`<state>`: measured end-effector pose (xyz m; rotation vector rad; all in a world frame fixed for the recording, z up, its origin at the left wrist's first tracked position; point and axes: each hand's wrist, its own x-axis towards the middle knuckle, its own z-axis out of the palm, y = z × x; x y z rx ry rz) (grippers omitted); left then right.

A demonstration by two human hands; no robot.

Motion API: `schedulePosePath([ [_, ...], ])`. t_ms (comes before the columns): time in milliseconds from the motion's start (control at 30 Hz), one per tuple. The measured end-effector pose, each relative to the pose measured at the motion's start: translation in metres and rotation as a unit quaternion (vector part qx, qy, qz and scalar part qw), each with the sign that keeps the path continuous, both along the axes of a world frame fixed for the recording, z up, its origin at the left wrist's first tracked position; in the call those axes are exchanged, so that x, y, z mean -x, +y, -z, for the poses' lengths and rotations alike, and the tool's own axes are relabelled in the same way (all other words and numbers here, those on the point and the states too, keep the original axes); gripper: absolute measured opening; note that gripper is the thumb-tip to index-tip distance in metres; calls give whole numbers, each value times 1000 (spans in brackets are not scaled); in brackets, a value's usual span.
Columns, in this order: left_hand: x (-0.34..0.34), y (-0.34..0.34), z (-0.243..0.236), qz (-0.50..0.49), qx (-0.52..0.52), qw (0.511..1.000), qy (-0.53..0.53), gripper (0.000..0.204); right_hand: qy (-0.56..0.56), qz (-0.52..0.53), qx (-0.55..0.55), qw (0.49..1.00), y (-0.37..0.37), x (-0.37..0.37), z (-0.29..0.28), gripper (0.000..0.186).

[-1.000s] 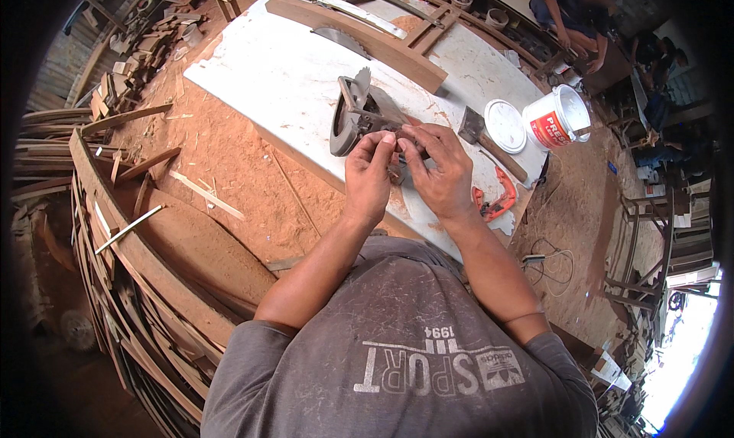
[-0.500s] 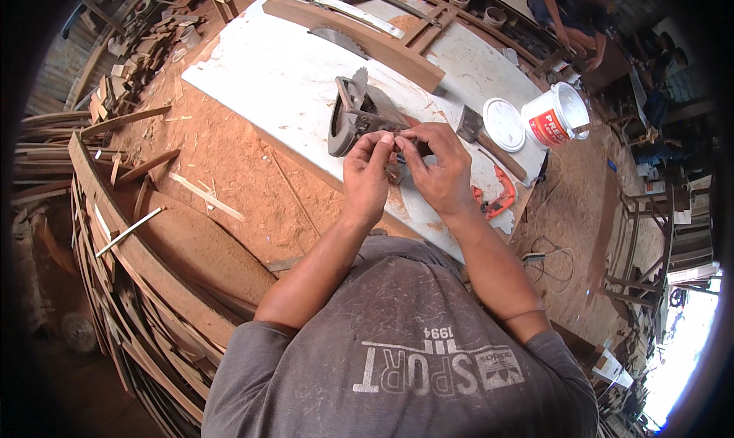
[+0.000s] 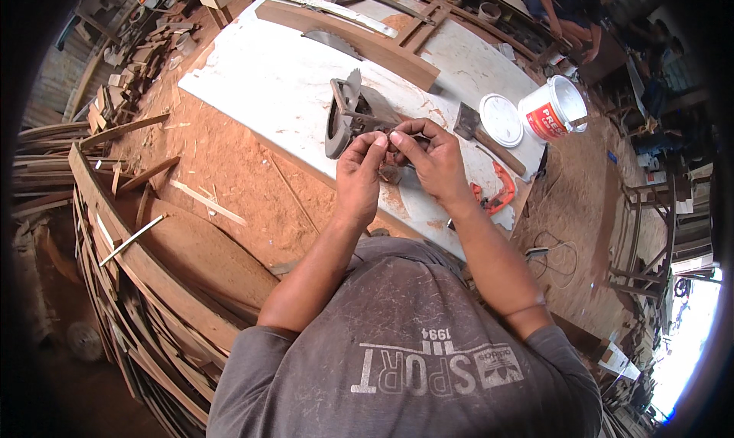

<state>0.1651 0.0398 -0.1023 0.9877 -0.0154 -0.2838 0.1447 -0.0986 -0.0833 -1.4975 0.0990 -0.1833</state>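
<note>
Both hands meet in front of me over the near edge of the white-topped table (image 3: 252,71). My left hand (image 3: 358,179) is closed, thumb against fingers, on something too small to make out. Opposite it, my right hand (image 3: 434,162) is pinched the same way, its fingertips almost touching the left thumb. Just beyond them lies a dark, dusty circular saw (image 3: 337,128) with a toothed blade (image 3: 352,88) standing up; the hands hide its near part. To the right of my right hand are a hammer (image 3: 493,146) and an orange-handled tool (image 3: 501,191).
A white bucket (image 3: 554,105) with a red label stands beside a round white lid (image 3: 501,119). A loose saw blade (image 3: 332,40) rests by a long wooden board (image 3: 375,54). Wood strips (image 3: 153,277) are piled at left. Another person (image 3: 569,13) sits at far right.
My fingertips have drawn slightly apart, and both hands have shifted a little left. The view has moved slightly; the things on the table stay in place.
</note>
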Motion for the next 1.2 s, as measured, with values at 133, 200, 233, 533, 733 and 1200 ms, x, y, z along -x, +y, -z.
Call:
schedulePosePath([
  [133,-2,2,0,17,0,1000,6,14,3,-1,4,1000,-3,-1,-1,21],
  [200,-3,5,1,31,7,999,14,13,7,-8,12,1000,-3,0,-4,21],
  [233,-4,6,2,38,10,999,18,13,9,-11,16,1000,-3,0,-5,21],
  [533,-8,15,-25,-79,-299,891,-333,15,-77,-4,191,979,-11,2,-13,19],
  [733,-19,27,-39,-34,-335,852,-401,15,-112,-21,250,962,-13,5,-16,20],
  [1200,-31,36,-25,93,-239,940,-225,11,-11,-92,67,993,-16,0,-12,20],
])
